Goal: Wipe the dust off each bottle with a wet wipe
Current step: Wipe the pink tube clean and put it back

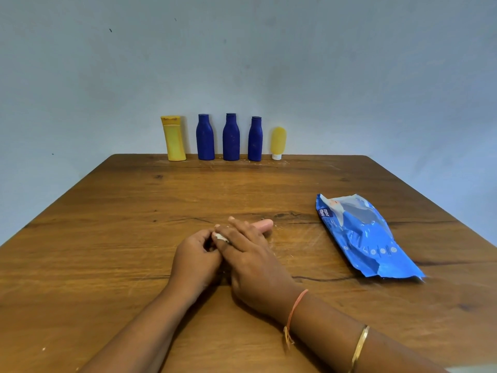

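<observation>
**Hands meet mid-bench over a pink bottle and a wipe**

Left hand [196,259]: grip curled in, fingertips pinching a small white wipe [222,237]. Only a scrap of the wipe shows, wedged where the two hands meet.

Right hand [250,259]: grip spread flat, fingers fairly straight and laid across a pink bottle [262,226]. The bottle lies on its side on the bench [107,238]. Only its rounded end pokes out past the fingers on the right; the rest is hidden under the hand. The right hand's inner edge touches the wipe and the left fingertips. I cannot tell whether the right thumb also holds the wipe.

Right forearm: an orange thread [295,305] at the wrist, a gold bangle [360,345] further up.

Far edge of bench, against the pale wall [242,49], five upright items in a row, apart from each other:
- yellow bottle [174,138], leftmost
- left blue bottle [205,137]
- middle blue bottle [231,137]
- right blue bottle [255,138]
- small yellow tube [278,142], standing on its white cap

The blue bottles show pale specks on their sides.

A blue wipes pack [363,235] lies flat and crumpled to the right of the hands, well apart from them, angled toward the near right corner.
</observation>
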{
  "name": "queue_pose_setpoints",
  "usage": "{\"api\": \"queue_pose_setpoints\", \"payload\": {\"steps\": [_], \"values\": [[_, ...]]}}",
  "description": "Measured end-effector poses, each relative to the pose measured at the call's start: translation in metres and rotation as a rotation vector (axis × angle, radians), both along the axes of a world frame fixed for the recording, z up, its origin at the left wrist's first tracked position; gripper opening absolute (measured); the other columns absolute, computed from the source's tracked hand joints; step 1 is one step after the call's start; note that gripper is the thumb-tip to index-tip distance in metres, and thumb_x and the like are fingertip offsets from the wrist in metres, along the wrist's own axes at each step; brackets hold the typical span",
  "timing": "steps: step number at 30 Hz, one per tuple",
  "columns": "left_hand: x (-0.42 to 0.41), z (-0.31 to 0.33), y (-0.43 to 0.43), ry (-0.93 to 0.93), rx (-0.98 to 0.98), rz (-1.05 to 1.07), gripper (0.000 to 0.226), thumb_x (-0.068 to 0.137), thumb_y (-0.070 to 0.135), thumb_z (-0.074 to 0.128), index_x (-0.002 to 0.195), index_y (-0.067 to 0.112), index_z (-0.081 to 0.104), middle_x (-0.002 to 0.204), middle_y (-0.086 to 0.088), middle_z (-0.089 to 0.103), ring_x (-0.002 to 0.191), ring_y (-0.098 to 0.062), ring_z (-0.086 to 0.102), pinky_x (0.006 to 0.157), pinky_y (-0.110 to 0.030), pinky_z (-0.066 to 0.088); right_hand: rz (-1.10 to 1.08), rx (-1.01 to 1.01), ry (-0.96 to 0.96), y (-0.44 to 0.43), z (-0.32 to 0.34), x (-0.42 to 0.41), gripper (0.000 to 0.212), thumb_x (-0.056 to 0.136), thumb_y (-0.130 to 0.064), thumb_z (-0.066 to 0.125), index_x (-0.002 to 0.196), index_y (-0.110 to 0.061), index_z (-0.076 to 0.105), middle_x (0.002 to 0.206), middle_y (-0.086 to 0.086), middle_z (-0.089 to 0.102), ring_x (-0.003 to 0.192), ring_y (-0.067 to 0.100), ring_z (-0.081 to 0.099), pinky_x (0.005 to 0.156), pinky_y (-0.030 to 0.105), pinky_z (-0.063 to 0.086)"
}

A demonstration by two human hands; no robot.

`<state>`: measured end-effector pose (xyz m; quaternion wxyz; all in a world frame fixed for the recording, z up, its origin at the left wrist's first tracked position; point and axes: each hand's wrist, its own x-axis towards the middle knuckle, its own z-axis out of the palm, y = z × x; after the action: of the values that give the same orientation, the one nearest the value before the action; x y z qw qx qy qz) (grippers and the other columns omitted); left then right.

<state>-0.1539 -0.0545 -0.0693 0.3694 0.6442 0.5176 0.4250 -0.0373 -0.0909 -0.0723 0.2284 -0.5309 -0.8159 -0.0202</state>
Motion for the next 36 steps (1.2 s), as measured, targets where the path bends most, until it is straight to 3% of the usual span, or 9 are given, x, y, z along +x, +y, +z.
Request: {"api": "queue_pose_setpoints", "payload": {"steps": [2,4,8,13,17,21,25,31,36], "values": [[0.0,0.0,0.0,-0.005,-0.004,-0.002,0.028,0.081,0.004,0.063,0.084,0.031,0.064,0.081,0.011,0.068,0.076,-0.003,0.062,0.062,-0.008,0.045,0.036,-0.001,-0.05,0.004,0.003,0.012,0.053,0.081,-0.006,0.052,0.133,-0.004,0.047,0.137,0.015,0.047,0.131,0.031,0.038,0.111,0.037,0.014],[0.001,0.0,0.0,-0.02,-0.033,-0.018,0.024,0.08,0.006,0.066,0.088,0.028,0.066,0.082,0.008,0.07,0.078,-0.005,0.064,0.067,-0.013,0.05,0.064,0.009,-0.085,0.006,0.004,0.025,0.053,0.079,-0.004,0.058,0.131,-0.004,0.049,0.134,0.016,0.05,0.127,0.033,0.044,0.108,0.036,0.017],[0.002,-0.001,0.001,-0.03,-0.064,-0.02,0.023,0.075,0.012,0.075,0.092,0.026,0.068,0.084,0.004,0.072,0.081,-0.01,0.067,0.076,-0.026,0.054,0.042,-0.015,-0.035,0.008,0.002,0.041,0.046,0.087,-0.015,0.04,0.131,-0.007,0.05,0.134,0.015,0.052,0.127,0.031,0.045,0.109,0.039,0.025],[0.002,-0.001,0.002,0.049,-0.034,0.017,0.029,0.074,0.019,0.077,0.1,0.026,0.065,0.088,0.009,0.067,0.079,-0.002,0.059,0.065,-0.012,0.042,-0.197,-0.149,0.215,0.016,0.009,0.059,0.049,0.091,-0.002,0.044,0.138,-0.016,0.041,0.145,0.002,0.04,0.134,0.015,0.034,0.11,0.017,0.02],[0.002,0.0,0.001,0.076,-0.028,0.012,0.031,0.074,0.02,0.077,0.102,0.026,0.064,0.088,0.008,0.066,0.078,-0.002,0.058,0.063,-0.011,0.04,-0.395,-0.246,0.276,0.025,0.017,0.055,0.048,0.091,-0.004,0.04,0.138,-0.016,0.042,0.139,0.004,0.046,0.126,0.018,0.043,0.106,0.025,0.032],[0.002,0.001,-0.001,0.038,-0.044,-0.004,0.023,0.077,0.013,0.073,0.095,0.026,0.065,0.08,0.011,0.066,0.07,0.0,0.061,0.058,-0.009,0.045,-0.184,-0.158,0.098,0.005,0.025,0.017,0.052,0.091,-0.006,0.043,0.142,-0.012,0.032,0.148,0.005,0.031,0.138,0.018,0.022,0.113,0.025,0.012],[0.0,0.002,-0.003,0.03,-0.043,-0.005,0.028,0.083,0.006,0.063,0.082,0.034,0.062,0.08,0.007,0.068,0.073,-0.011,0.065,0.061,-0.024,0.053,0.002,-0.146,0.014,-0.006,0.027,0.003,0.057,0.091,-0.007,0.044,0.145,-0.012,0.025,0.152,0.006,0.024,0.142,0.018,0.013,0.108,0.02,-0.002],[0.003,0.006,-0.002,0.014,-0.077,-0.01,0.02,0.077,0.017,0.074,0.09,0.026,0.063,0.078,0.011,0.066,0.073,-0.003,0.06,0.062,-0.015,0.045,-0.131,-0.168,0.087,0.009,0.024,0.044,0.048,0.094,-0.012,0.044,0.141,-0.019,0.038,0.147,0.0,0.036,0.136,0.014,0.029,0.109,0.021,0.019],[-0.003,0.008,0.0,-0.109,-0.184,-0.038,0.007,0.081,0.024,0.07,0.087,0.02,0.069,0.083,-0.005,0.073,0.083,-0.022,0.069,0.083,-0.039,0.053,-0.461,-0.309,0.679,0.022,0.026,0.072,0.039,0.089,-0.002,0.048,0.124,-0.016,0.059,0.113,0.002,0.064,0.094,0.011,0.059,0.081,0.025,0.048]]}}
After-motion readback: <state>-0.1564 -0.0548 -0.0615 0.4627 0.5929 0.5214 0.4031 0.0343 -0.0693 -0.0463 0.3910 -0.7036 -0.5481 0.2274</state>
